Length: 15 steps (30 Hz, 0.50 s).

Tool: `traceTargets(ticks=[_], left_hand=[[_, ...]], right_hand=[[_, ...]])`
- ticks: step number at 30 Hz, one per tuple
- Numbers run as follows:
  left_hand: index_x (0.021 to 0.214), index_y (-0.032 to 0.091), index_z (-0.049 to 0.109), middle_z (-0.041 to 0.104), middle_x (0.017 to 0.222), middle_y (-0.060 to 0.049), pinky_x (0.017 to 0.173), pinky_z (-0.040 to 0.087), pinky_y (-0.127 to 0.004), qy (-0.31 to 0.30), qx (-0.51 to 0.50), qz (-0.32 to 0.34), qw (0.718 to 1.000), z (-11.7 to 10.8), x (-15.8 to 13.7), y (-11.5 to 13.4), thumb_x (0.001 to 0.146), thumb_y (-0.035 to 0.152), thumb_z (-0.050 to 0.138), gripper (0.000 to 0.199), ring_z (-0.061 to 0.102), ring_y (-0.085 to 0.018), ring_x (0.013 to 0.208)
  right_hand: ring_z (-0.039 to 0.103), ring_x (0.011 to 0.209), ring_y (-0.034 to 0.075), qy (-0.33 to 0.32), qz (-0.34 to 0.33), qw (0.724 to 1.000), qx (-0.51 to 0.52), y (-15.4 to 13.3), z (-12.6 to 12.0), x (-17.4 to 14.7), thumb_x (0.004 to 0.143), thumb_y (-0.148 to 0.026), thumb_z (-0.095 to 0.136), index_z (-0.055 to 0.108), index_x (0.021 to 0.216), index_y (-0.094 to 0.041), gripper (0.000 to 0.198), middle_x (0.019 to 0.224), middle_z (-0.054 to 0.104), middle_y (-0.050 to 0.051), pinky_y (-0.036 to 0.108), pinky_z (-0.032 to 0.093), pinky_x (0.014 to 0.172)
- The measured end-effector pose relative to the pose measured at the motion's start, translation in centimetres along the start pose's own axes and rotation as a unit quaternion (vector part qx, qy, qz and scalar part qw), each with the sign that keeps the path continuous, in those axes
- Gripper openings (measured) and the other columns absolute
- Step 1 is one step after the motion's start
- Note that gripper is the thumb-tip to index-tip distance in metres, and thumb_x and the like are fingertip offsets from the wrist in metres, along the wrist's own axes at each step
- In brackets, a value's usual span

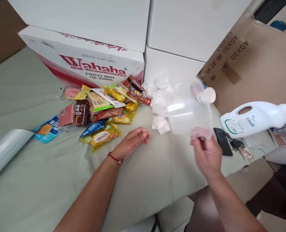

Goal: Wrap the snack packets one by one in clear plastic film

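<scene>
My right hand (207, 149) grips the rim of a translucent plastic tub (188, 119), which is tilted on its side above the table with its wide mouth toward the right. My left hand (135, 140), with a red bracelet at the wrist, is loosely curled over the table, and nothing shows in its fingers. Between the hands, at the tub's left side, lie several crumpled white plastic bundles (160, 125). Left of them is a heap of wrapped snacks (106, 103), including a yellow packet (104, 137) close to my left hand.
A Wahaha water carton (92, 67) stands behind the snacks. At the right are a paper cup (207, 95), a white detergent bottle (259, 117) lying on its side, a black phone (222, 141) and keys (237, 145). A clear plastic roll (7, 148) lies at the left.
</scene>
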<state>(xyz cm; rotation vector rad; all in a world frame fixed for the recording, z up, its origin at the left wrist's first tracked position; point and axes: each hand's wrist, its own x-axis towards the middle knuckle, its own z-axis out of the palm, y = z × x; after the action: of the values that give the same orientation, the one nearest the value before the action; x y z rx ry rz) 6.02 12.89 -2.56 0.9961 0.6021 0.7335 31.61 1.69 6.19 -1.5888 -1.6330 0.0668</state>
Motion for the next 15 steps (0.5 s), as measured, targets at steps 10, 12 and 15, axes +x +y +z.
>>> traceTargets(ticks=[10, 12, 15], left_hand=[[0.092, 0.018, 0.07, 0.067, 0.093, -0.005, 0.079, 0.05, -0.03, 0.043, -0.006, -0.014, 0.999, -0.5, 0.4, -0.7, 0.082, 0.052, 0.079, 0.036, 0.062, -0.016, 0.082], [0.092, 0.018, 0.071, 0.067, 0.094, -0.005, 0.079, 0.052, -0.03, 0.048, -0.007, -0.014, 0.999, -0.6, 0.5, -0.7, 0.08, 0.051, 0.081, 0.036, 0.062, -0.016, 0.082], [0.094, 0.019, 0.073, 0.069, 0.094, -0.006, 0.078, 0.052, -0.029, 0.049, 0.002, -0.021, 0.999, -0.8, 0.5, -0.7, 0.081, 0.05, 0.08, 0.034, 0.063, -0.017, 0.083]], right_hand=[[0.064, 0.082, 0.027, -0.065, 0.094, 0.949, -0.294, 18.4, -5.3, 3.9, 0.084, -0.029, 0.051, 0.07, 0.098, -0.018, 0.026, 0.102, 0.069, 0.016, 0.048, 0.052, 0.088], [0.061, 0.07, 0.021, -0.07, 0.102, 0.95, -0.287, 18.7, -5.5, 5.6, 0.082, -0.028, 0.056, 0.07, 0.111, -0.02, 0.034, 0.111, 0.069, 0.014, 0.041, 0.053, 0.082], [0.057, 0.065, 0.019, -0.036, 0.126, 0.945, -0.301, 18.6, -6.8, 9.7, 0.086, -0.03, 0.049, 0.068, 0.12, -0.018, 0.041, 0.102, 0.07, 0.012, 0.04, 0.051, 0.076]])
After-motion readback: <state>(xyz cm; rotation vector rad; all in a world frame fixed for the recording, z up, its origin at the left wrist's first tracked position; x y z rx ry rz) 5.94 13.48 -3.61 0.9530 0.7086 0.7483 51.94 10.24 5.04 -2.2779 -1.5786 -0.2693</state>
